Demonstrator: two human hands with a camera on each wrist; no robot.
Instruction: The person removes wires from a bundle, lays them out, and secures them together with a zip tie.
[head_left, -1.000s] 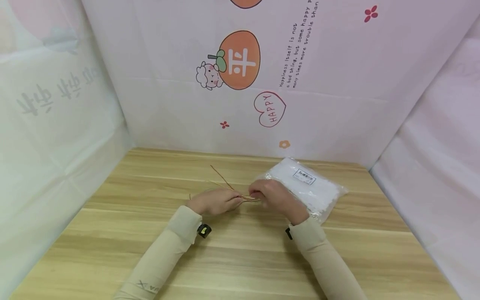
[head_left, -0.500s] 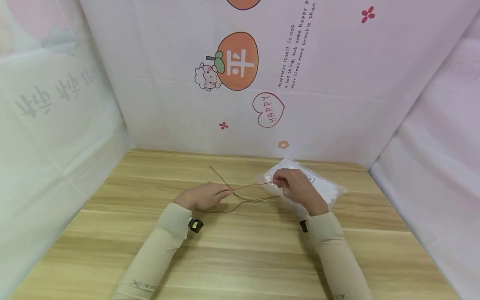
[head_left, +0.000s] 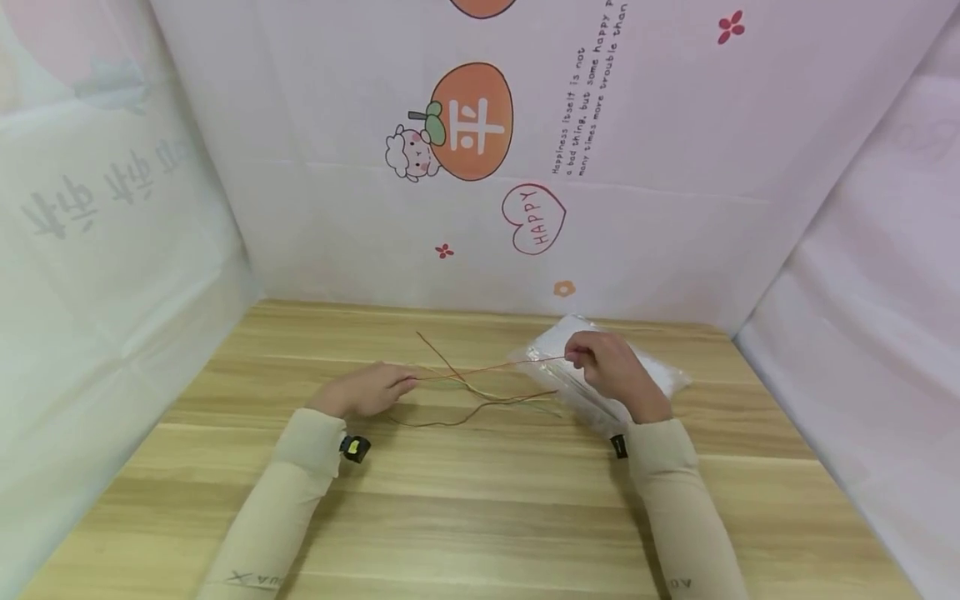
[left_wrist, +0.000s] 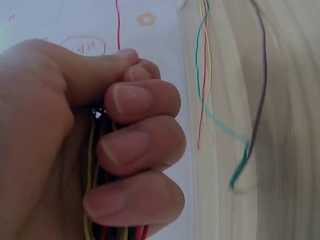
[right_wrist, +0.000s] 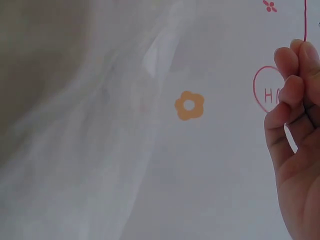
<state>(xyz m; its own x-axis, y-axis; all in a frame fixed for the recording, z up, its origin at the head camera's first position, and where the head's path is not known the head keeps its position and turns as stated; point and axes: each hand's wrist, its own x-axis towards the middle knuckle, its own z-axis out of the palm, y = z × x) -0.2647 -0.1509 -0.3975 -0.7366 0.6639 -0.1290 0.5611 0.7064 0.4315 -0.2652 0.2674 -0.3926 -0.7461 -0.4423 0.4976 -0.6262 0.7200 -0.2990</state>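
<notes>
A thin red wire [head_left: 491, 367] is stretched nearly level between both hands. My left hand [head_left: 363, 390] pinches it between thumb and forefinger. In the left wrist view, the other fingers of that hand [left_wrist: 135, 135] curl round a bundle of red, yellow and dark wires [left_wrist: 91, 185]. My right hand [head_left: 621, 375] pinches the red wire near its far end, in front of the plastic bag. Between the hands lie loose wires: a brown-purple one [left_wrist: 263, 75], a green one [left_wrist: 197, 65], and red and pale yellow ones. The right wrist view shows the right hand [right_wrist: 300, 120] at its edge.
A clear plastic bag [head_left: 551, 343] with white contents lies at the back right of the wooden table [head_left: 480, 517]. White printed cloth [head_left: 337, 225] hangs behind and at both sides. Each wrist wears a small black camera.
The hands have drawn apart, left hand leftward and right hand rightward. The red wire has been pulled out long between them, while other wires now lie spread on the table.
</notes>
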